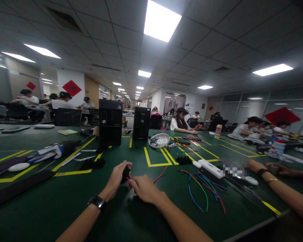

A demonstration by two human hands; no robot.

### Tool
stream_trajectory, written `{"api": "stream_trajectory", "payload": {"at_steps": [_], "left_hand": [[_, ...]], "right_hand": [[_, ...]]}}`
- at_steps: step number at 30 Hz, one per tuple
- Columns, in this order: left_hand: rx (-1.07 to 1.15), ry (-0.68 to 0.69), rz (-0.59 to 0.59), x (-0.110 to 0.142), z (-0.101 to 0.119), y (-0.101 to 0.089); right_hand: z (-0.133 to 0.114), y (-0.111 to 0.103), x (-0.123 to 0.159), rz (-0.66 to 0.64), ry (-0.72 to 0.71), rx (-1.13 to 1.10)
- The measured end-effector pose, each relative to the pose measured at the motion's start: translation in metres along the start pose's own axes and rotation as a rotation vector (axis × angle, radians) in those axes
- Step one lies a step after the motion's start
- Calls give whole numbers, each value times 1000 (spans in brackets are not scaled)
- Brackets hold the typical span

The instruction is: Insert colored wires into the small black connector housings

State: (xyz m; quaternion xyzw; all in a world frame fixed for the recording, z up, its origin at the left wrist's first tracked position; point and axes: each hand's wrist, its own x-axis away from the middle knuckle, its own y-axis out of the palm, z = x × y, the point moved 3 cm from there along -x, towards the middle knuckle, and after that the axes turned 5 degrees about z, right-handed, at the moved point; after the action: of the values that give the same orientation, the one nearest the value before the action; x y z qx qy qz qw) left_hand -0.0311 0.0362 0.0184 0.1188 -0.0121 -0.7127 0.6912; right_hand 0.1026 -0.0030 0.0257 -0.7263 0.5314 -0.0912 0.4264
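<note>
Over the green table (131, 222), my left hand (114, 179) is closed around a small black part (125, 174) whose exact kind I cannot make out. My right hand (145, 189) pinches a red wire (160, 174) close against that part. The wire's tip shows between the two hands, and its other end trails out to the right behind my right hand. Beside my right forearm lie loose blue, green, yellow and red wires (206, 196). Farther off sit two groups of black ridged pieces (184, 160), one right of my hands and one left.
Two black computer towers (110, 124) stand at the back, near a white basket (151, 143) and more wires. A white power-bank-like device (210, 168) lies on the right, by a co-worker's hand (256, 166). Folded umbrellas (20, 188) lie left.
</note>
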Motion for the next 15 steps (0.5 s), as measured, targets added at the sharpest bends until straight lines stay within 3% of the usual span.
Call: {"api": "stream_trajectory", "payload": {"at_steps": [3, 9, 15], "left_hand": [[-53, 44, 98, -2, -3, -5], [-118, 138, 268, -2, -10, -7], [217, -34, 316, 0, -13, 2]], "right_hand": [[-12, -2, 1, 59, -88, 214], [-17, -14, -3, 169, -91, 291], [-15, 15, 4, 158, -163, 458]]}}
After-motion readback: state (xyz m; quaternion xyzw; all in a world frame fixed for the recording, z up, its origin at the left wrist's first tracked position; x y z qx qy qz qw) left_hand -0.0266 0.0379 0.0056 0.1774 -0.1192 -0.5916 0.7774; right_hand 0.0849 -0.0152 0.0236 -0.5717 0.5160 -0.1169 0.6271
